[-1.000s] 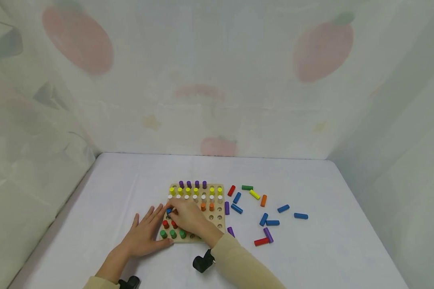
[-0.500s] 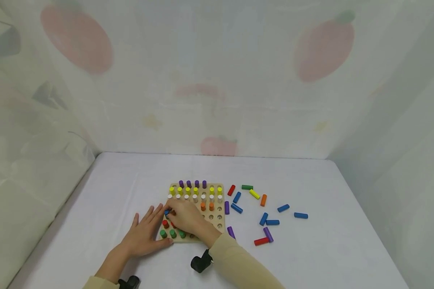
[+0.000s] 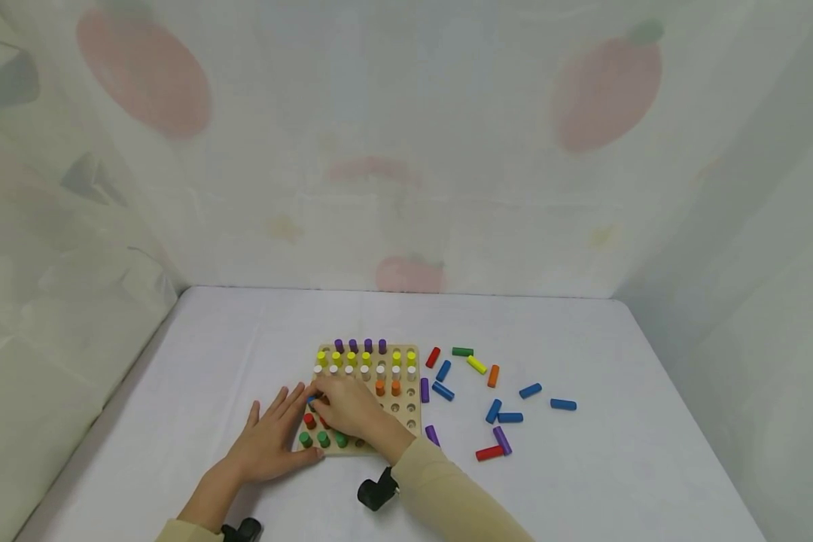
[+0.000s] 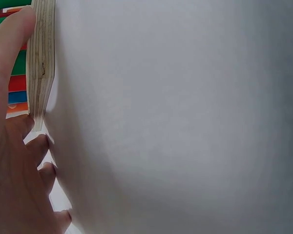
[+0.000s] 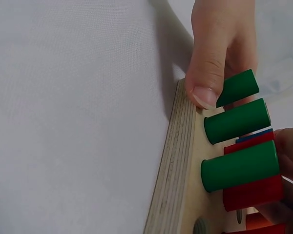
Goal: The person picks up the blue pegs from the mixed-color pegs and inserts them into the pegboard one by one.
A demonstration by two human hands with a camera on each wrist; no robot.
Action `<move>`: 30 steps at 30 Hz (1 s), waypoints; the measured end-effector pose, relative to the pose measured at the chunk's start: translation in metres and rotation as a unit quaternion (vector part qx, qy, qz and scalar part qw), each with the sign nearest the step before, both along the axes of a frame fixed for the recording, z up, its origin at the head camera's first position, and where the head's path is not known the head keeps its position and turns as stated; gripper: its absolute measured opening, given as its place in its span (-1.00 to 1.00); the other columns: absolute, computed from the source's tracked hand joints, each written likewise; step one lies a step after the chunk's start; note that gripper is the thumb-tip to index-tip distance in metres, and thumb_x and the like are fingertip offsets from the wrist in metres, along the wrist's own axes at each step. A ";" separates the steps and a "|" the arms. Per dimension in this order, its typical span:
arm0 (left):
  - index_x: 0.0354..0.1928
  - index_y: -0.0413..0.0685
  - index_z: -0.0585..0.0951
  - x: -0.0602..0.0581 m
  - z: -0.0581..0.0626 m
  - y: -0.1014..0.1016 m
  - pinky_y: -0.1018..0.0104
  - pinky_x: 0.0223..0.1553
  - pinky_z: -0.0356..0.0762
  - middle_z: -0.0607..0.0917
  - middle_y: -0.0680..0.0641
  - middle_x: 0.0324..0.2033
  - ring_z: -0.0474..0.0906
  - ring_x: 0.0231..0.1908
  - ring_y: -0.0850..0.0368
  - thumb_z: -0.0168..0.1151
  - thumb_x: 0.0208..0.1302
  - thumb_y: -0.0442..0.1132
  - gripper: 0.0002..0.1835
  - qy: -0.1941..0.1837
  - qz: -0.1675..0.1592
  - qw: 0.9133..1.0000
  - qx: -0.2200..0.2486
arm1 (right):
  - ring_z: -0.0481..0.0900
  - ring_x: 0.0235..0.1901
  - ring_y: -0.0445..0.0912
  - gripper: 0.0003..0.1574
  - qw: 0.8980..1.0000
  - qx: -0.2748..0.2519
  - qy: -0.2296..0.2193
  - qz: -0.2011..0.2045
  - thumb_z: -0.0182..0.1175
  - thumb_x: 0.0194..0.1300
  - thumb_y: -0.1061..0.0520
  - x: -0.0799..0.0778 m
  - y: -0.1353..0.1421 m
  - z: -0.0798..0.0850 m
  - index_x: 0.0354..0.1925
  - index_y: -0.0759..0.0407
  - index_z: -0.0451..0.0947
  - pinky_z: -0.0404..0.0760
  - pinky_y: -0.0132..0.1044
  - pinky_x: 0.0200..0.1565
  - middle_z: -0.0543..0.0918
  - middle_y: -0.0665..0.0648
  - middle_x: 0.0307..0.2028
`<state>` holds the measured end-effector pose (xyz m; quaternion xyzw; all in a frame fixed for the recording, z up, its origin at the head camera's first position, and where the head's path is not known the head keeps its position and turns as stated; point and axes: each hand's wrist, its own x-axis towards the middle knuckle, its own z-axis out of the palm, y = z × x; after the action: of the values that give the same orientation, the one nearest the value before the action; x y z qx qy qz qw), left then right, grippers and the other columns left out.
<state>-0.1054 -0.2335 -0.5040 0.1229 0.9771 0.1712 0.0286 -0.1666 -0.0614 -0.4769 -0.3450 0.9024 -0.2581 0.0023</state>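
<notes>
A wooden pegboard (image 3: 415,398) lies on the table with rows of coloured pegs standing in it. My left hand (image 3: 266,446) rests at its left side, fingers extended and spread, the thumb on the near left corner beside a green peg (image 5: 237,121). Over the board's left part, my right hand (image 3: 348,405) pinches a blue peg (image 3: 311,400) at the left end of a row, behind the red pegs (image 3: 309,421). The fingers mostly cover this peg, so how deep it sits cannot be seen. Part of the board is hidden under the right hand.
Loose pegs lie right of the board: several blue ones, such as a blue peg (image 3: 563,404), plus purple, a red peg (image 3: 490,453), a green peg (image 3: 463,351), a yellow peg (image 3: 476,364) and an orange peg (image 3: 493,376). A patterned curtain (image 3: 406,188) hangs behind the table.
The right hand has shifted slightly left and toward the person with the blue peg, which now shows less between the fingers. The left hand stays in place.
</notes>
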 end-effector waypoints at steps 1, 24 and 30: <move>0.42 0.15 0.08 0.000 -0.001 0.000 -0.47 0.15 -0.18 0.15 -0.07 0.39 0.00 0.36 -0.24 0.14 -0.15 0.50 0.10 0.000 0.000 1.000 0.000 | 0.40 -0.43 -0.43 -0.79 1.000 0.000 -0.002 0.000 0.14 0.28 0.01 0.001 0.000 0.001 -0.12 -0.05 0.59 0.39 -0.66 -0.40 0.60 -0.20 -0.32; 0.41 0.06 0.12 0.000 -0.004 -0.001 -0.43 0.20 -0.25 0.13 -0.05 0.40 -0.04 0.38 -0.20 0.16 -0.17 0.50 0.12 -0.009 0.007 1.000 0.007 | 0.51 -0.18 -0.37 -0.82 0.995 -0.101 -0.001 -0.008 0.10 0.32 0.06 0.013 0.042 0.025 -0.13 -0.02 0.56 0.49 -0.63 -0.12 0.60 -0.14 -0.17; 0.40 0.07 0.13 -0.001 -0.005 0.000 -0.43 0.20 -0.23 0.13 -0.05 0.40 -0.03 0.38 -0.20 0.15 -0.18 0.51 0.12 -0.009 0.009 1.000 0.002 | 0.53 -0.15 -0.33 -0.78 0.993 -0.111 0.031 -0.022 0.13 0.29 0.06 0.014 0.060 0.032 -0.09 -0.01 0.57 0.51 -0.57 -0.11 0.62 -0.14 -0.14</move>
<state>-0.1064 -0.2339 -0.5087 0.1124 0.9776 0.1742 0.0355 -0.1530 -0.0012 -0.4453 -0.3308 0.8751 -0.3463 -0.0697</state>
